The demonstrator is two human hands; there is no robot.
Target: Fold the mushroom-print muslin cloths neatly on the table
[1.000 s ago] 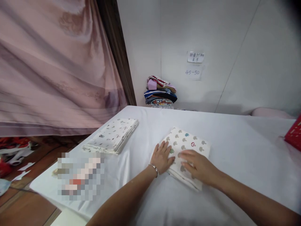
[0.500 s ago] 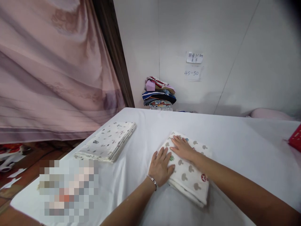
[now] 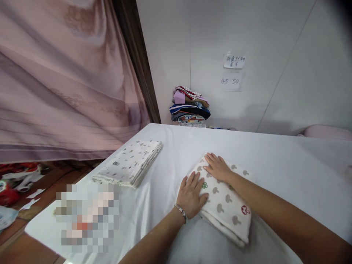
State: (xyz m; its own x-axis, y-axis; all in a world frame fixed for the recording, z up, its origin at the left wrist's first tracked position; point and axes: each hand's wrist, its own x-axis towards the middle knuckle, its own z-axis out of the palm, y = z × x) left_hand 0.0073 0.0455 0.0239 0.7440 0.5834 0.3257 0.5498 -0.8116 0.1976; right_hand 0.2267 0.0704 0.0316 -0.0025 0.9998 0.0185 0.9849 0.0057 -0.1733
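A folded white cloth [image 3: 228, 200] with grey, green and red mushroom prints lies on the white-covered table, slanted in front of me. My left hand [image 3: 191, 194], with a silver bracelet at the wrist, rests spread on the cloth's left edge. Flat on its far part lies my right hand [image 3: 218, 168], fingers stretched out. Neither hand grips the fabric. Left of them sits another folded white cloth [image 3: 129, 161] with small dark prints, its layers showing along the right side.
The table's white cover [image 3: 264, 154] reaches toward the wall. A pile of folded clothes [image 3: 189, 106] stands beyond the far edge. A pink curtain [image 3: 68, 80] hangs at left. Something pixelated [image 3: 88, 220] is at the near left corner. Handwritten notes [image 3: 233, 61] are on the wall.
The view has shifted slightly, so most things appear a little to the right. Both hands stay flat on the mushroom-print cloth. The red object at the right edge is out of view.
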